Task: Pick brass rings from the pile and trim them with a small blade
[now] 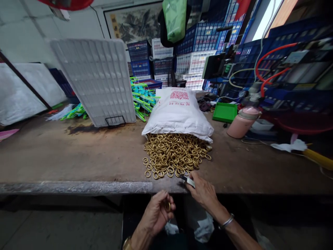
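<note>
My left hand [159, 211] is just below the table's front edge, its fingers curled around a gold-coloured ring [168, 207]. To its upper right, my right hand [204, 190] grips a small hand tool [187, 180] with a pale handle and a dark tip; its exact kind cannot be made out. That tip reaches the near edge of a heap of gold-coloured rings [173, 152] on the table. The rings spread out from under the front end of a white woven sack [179, 111] with red print, which lies on its side.
A whitish ribbed tray [97, 80] stands upright at the left behind the wooden table's [78, 152] front part. Bright green and blue plastic pieces [143, 99] lie beside it. At right are a green tray [225, 112] and a pink bottle [244, 121]. Stacked crates [195, 62] stand behind.
</note>
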`<state>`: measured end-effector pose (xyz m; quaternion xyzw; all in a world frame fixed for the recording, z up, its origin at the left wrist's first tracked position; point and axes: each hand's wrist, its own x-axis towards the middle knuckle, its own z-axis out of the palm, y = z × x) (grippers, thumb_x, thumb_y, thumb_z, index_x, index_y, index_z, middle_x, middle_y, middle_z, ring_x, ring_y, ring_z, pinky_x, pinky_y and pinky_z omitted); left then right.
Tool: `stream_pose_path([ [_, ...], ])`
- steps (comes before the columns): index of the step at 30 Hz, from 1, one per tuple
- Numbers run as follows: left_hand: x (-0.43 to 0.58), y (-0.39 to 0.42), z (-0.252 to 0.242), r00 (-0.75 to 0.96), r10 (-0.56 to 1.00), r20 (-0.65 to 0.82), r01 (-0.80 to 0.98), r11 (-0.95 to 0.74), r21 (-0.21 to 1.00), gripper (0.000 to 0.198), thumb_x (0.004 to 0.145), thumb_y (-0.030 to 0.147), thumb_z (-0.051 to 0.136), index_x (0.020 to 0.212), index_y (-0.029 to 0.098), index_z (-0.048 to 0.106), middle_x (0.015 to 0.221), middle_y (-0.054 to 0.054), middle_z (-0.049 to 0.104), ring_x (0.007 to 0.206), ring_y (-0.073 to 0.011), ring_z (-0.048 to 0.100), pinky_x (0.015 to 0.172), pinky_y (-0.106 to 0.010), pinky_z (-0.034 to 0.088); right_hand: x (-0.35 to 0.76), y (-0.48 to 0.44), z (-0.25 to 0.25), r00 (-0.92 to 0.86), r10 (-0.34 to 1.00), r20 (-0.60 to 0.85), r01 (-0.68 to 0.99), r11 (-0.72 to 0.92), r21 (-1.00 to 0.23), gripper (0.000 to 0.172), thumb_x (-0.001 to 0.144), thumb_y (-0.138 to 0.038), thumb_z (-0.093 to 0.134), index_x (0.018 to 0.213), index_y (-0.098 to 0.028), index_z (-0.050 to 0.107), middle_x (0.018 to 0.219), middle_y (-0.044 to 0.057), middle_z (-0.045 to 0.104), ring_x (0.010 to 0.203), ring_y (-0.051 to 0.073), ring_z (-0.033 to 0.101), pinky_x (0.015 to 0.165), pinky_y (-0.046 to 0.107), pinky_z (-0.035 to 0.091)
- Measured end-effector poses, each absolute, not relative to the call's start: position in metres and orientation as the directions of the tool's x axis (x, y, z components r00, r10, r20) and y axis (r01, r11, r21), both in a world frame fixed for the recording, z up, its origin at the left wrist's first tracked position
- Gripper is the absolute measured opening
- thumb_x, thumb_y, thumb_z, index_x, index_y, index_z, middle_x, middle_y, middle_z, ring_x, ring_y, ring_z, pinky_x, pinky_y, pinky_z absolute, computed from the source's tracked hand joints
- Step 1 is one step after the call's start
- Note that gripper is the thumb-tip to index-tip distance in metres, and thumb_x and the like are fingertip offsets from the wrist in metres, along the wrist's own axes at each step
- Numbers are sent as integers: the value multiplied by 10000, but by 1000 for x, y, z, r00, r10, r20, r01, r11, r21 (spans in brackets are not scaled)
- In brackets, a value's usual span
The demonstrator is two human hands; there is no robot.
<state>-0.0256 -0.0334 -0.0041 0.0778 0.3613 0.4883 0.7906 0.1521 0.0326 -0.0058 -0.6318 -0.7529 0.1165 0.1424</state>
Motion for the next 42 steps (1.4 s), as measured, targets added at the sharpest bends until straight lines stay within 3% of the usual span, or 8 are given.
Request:
stream_pose_path([
  [4,-18,-38,1,274,809,-519,-689,542,482,259,659,281,664,716,163,441,575,35,518,468,-76,496,399,-163,262,149,27,-10,-154,986,67,820,165,-548,67,772,-267,411,793,-212,442,615,-16,541,560,141,512,513,232,286],
  [8,-14,-41,6,276,823,-496,-704,525,478,356,602,266,710,683,179,375,484,87,409,386,-32,381,386,-151,190,136,18,-12,-165,979,118,568,192,-800,184,752,-367,419,652,-214,398,579,-37,479,553,120,466,538,228,345],
  [12,-14,-42,6,224,859,-459,-723,463,513,441,543,251,742,651,191,319,428,125,258,344,-9,241,376,-154,111,121,10,0,-203,979,28,322,93,-942,184,741,-383,432,680,-211,417,573,-48,499,544,116,503,552,232,375],
  [19,-12,-53,13,63,943,-326,-563,304,768,412,618,421,677,866,182,452,512,93,392,352,-10,248,352,-159,119,109,-3,18,-229,973,40,233,94,-968,204,714,-405,466,676,-209,426,561,-42,519,565,124,503,567,234,374],
  [22,-9,-56,18,11,962,-274,-488,245,838,410,634,464,651,840,149,489,514,84,398,344,1,220,342,-165,130,104,-9,20,-231,972,36,226,90,-970,210,709,-414,468,675,-209,432,559,-47,493,556,117,479,543,223,367],
  [30,-10,-58,13,-63,962,-264,-387,220,895,336,667,457,615,732,160,471,483,93,350,353,-12,193,343,-164,125,105,-11,8,-315,948,55,285,150,-947,245,732,-431,458,650,-202,424,557,-61,413,536,100,405,515,218,339],
  [37,-12,-64,19,-141,984,108,48,-102,994,207,768,311,501,664,134,531,601,22,453,570,-83,375,548,-197,333,106,-11,13,-395,919,-13,293,113,-950,283,751,-456,419,628,-200,423,535,-61,415,517,99,402,505,224,329],
  [42,-6,-65,20,-105,990,90,84,-81,993,182,770,281,490,661,139,526,607,22,459,571,-82,388,556,-196,337,111,-12,12,-393,918,-53,336,90,-938,283,737,-432,405,581,-196,418,523,-58,393,523,100,387,509,225,314],
])
